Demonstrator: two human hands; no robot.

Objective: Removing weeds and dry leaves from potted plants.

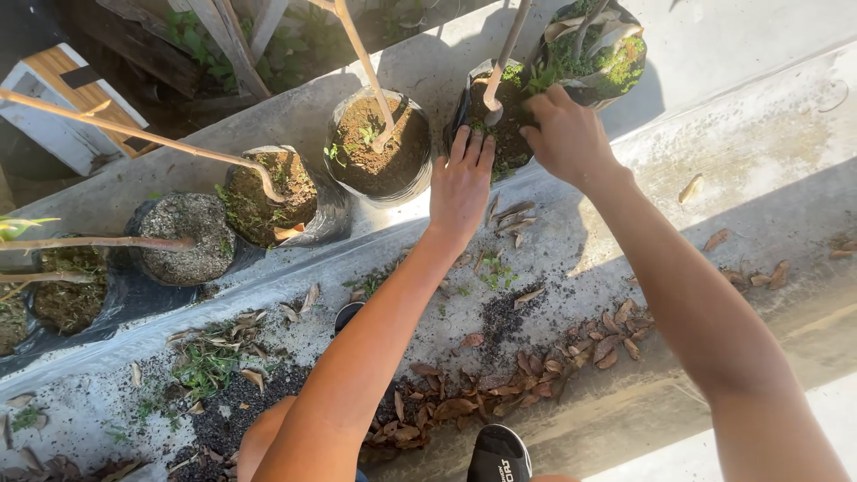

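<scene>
Far off to the left of the hands, a row of black plant bags sits along a grey ledge (pixel 714 134): a grey gravel bag (pixel 183 236), then a weedy bag (pixel 268 192), then a brown soil bag (pixel 379 147), each with a thin bare stem. The left hand (pixel 460 183) lies flat with its fingers straight and close together, holding nothing. Its fingertips touch the near edge of the dark bag (pixel 495 125), and the brown soil bag is just to its left. The right hand (pixel 567 134) is just to the right of the left hand. Its fingers are bent and pinched down into the green weeds (pixel 536 78) in the dark bag. Just past the right hand is a mossy bag (pixel 611 54). Below both hands, dry brown leaves (pixel 500 384) lie on the ground, and a black shoe (pixel 498 455) shows near the bottom.
</scene>
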